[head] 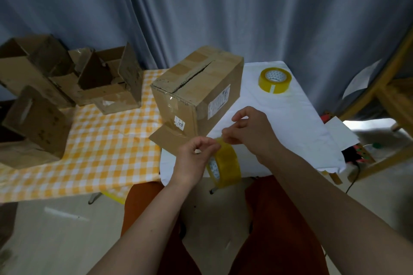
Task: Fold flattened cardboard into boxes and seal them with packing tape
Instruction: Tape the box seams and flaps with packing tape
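A folded cardboard box (201,87) stands on the table, its top flaps closed with a gap along the seam and one bottom flap sticking out toward me. Just in front of it I hold a yellow packing tape roll (228,165) upright at the table's near edge. My left hand (194,158) grips the roll at its top. My right hand (250,129) pinches at the tape on the top of the roll with thumb and forefinger.
A second yellow tape roll (274,80) lies flat on the white cloth (290,118) at the back right. Several opened cardboard boxes (73,78) crowd the yellow checked cloth (100,152) on the left. Grey curtains hang behind. A wooden frame (393,100) stands at right.
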### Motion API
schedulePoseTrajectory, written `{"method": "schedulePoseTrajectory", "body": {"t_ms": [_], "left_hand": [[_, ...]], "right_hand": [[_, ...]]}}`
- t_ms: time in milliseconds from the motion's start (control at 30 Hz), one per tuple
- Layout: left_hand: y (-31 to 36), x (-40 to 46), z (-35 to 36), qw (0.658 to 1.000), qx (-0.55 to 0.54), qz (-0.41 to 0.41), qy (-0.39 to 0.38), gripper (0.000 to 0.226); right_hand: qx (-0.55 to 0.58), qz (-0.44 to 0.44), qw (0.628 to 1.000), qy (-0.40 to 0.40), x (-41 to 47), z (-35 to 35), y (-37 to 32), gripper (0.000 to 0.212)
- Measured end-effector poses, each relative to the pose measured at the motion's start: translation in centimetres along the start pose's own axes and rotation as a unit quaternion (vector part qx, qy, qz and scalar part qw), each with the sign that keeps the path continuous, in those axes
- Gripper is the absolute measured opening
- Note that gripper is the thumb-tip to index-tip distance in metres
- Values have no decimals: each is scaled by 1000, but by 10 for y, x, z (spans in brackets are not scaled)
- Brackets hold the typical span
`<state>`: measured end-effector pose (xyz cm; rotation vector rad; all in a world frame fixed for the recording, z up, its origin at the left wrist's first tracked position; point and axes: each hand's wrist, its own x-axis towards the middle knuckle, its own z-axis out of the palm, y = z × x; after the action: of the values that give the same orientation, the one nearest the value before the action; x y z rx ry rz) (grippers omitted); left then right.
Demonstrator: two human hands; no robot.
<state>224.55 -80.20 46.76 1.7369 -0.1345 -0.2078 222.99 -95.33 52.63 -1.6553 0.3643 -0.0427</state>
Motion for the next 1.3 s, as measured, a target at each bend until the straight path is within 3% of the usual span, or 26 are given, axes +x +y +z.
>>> {"method": "schedulePoseTrajectory", "body": {"t_ms": [133, 233, 433, 667, 800, 1067, 1300], "left_hand": [[8, 1, 1, 998, -4, 20, 51, 14], [9, -1, 0, 997, -56, 41, 39, 13], [12, -1, 0, 985, -154, 55, 48, 45], [6, -8, -4, 985, 19, 167, 38, 34], [12, -8, -7, 988, 34, 147, 25, 30], [12, -3, -2, 984, 93, 136, 74, 18], [15, -4, 11, 968, 178, 164, 65, 6]], "right_hand": [[6, 13, 1000, 1, 1, 2, -8, 30], [-8, 7, 1000, 2, 0, 3, -15, 28], [-12, 4, 1000, 10, 3, 5, -23, 28], [-32, 10, 999, 10, 2, 5, -23, 28], [-50, 7, 999, -4, 2, 4, -20, 27], [-43, 12, 999, 8, 6, -1, -14, 28], [-71, 38, 996, 25, 11, -10, -3, 38]]}}
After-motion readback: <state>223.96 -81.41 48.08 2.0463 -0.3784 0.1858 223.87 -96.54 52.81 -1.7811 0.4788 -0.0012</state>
